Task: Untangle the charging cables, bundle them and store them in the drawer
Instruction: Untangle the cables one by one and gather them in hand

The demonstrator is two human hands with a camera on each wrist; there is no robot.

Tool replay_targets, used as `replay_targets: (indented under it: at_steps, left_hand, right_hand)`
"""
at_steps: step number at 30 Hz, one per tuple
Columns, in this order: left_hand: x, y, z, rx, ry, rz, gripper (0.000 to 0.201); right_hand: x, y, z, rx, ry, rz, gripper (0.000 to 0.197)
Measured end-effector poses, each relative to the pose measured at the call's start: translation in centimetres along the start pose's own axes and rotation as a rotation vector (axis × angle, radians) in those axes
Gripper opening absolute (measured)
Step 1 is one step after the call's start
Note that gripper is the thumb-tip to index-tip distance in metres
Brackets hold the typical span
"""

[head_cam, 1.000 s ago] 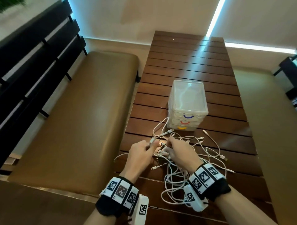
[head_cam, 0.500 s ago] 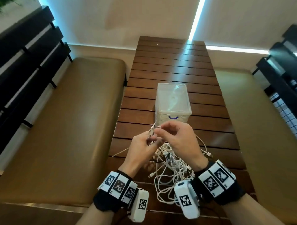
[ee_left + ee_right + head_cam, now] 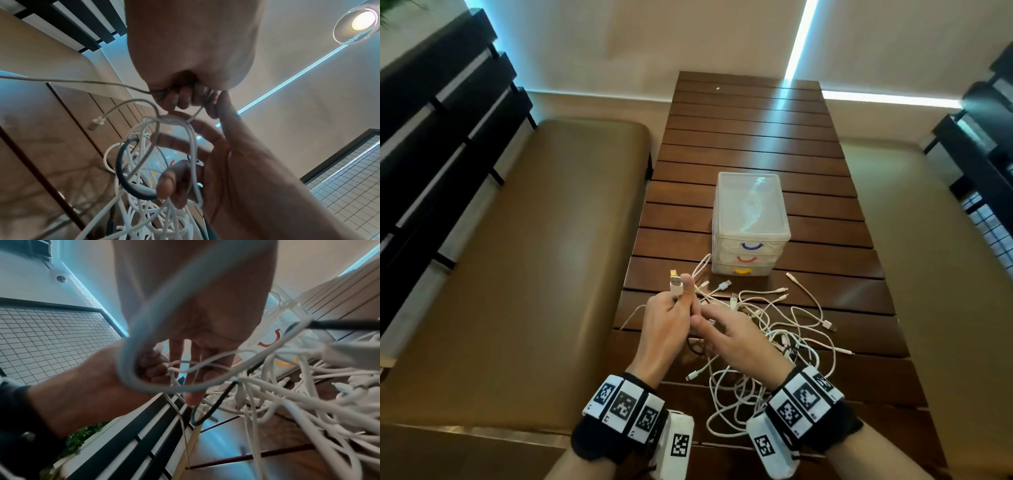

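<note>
L hand has pulled one USB plug up clear of the cable tangle, fist clenched on it; R hand fingers loosened, strands draped over them, so untangling's barely begun w/ drawer unit closed

White cables are lying w/ one black cable on dark-brown slatted table — clear drawer unit is showing purple, red, yellow handles; wristbands — black-white checks.

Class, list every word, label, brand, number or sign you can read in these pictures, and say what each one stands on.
No readable words or numbers.
Wristbands: black-and-white square code markers, no letters.
Drawer unit: purple, red and yellow curved handles only, no labels.
USB plug in the left hand: any marking too small to read.
</note>
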State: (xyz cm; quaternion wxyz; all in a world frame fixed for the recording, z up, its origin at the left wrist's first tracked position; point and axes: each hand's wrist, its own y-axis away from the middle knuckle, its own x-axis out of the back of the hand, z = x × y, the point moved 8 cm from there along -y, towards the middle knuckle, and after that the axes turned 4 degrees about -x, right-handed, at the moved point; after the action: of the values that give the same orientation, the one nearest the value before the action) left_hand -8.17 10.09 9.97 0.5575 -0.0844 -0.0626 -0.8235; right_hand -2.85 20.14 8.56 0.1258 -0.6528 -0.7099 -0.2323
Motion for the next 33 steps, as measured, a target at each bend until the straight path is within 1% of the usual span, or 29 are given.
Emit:
replay_targets:
  at_steps: [2,6,7,9,11,12,13,15,17,19,21,23,27,29,30,32,33]
  left_hand:
    - [0.3,0.2,0.0,0.002,0.02,0.031,0.071]
    - [0.1,0.4,-0.2,0.049,0.182,0.059,0.068]
    - [-0.1,0.4,-0.4,0.067,0.215,0.052,0.065]
    - [-0.7,0.7,-1.1,0.116,0.299,0.032,0.056]
    - [-1.2,1.1,-1.7,0.176,0.416,0.012,0.049]
    - [-1.3,1.3,-1.9,0.206,0.463,0.008,0.049]
    - [-1.3,1.4,-2.1,0.231,0.497,0.004,0.05]
    - [-1.3,1.7,-2.5,0.268,0.553,0.004,0.051]
    - [-1.1,1.9,-2.6,0.288,0.592,0.005,0.05]
    - [-1.1,1.9,-2.7,0.306,0.6,-0.015,0.05]
    - [-1.1,1.9,-2.4,0.325,0.597,-0.039,0.052]
    - [-1.2,2.2,-2.5,0.34,0.585,-0.055,0.059]
    - [-0.6,2.3,-2.7,0.297,0.501,-0.028,0.073]
    - [-0.6,2.0,-2.3,0.282,0.503,-0.052,0.081]
    - [-0.7,1.8,-2.1,0.279,0.535,-0.073,0.084]
    - [-0.6,1.5,-1.1,0.257,0.65,-0.097,0.083]
    - [-0.3,1.2,-0.5,0.239,0.692,-0.097,0.082]
  right_hand:
    - [0.0,-0.1,0.3,0.013,0.015,-0.003,0.042]
    - [0.7,0.1,0.0,0.07,0.073,0.097,0.021]
    - [0.8,0.2,-0.3,0.084,0.05,0.128,0.021]
    - [0.8,0.5,-1.2,0.134,-0.015,0.165,0.03]
    - [0.2,0.5,-2.1,0.175,-0.041,0.155,0.039]
    - [0.0,0.5,-2.4,0.178,-0.057,0.157,0.04]
    - [-0.1,0.4,-2.5,0.168,-0.076,0.17,0.038]
    - [-0.1,0.3,-2.6,0.159,-0.09,0.204,0.027]
    - [-0.4,0.5,-2.9,0.195,-0.077,0.218,0.019]
    - [-0.7,0.8,-3.5,0.244,-0.052,0.242,0.018]
    - [-0.8,1.1,-3.9,0.277,0.032,0.305,0.017]
    - [-0.8,1.1,-4.0,0.293,0.103,0.346,0.015]
    - [-1.1,0.6,-2.3,0.178,-0.026,0.188,0.005]
    - [-1.2,0.7,-1.9,0.144,-0.014,0.145,0.008]
    - [-1.4,0.7,-1.9,0.13,0.005,0.097,0.01]
    - [-2.1,0.5,-2.5,0.125,0.059,-0.071,0.01]
    - [-2.3,0.3,-2.7,0.117,0.086,-0.152,0.006]
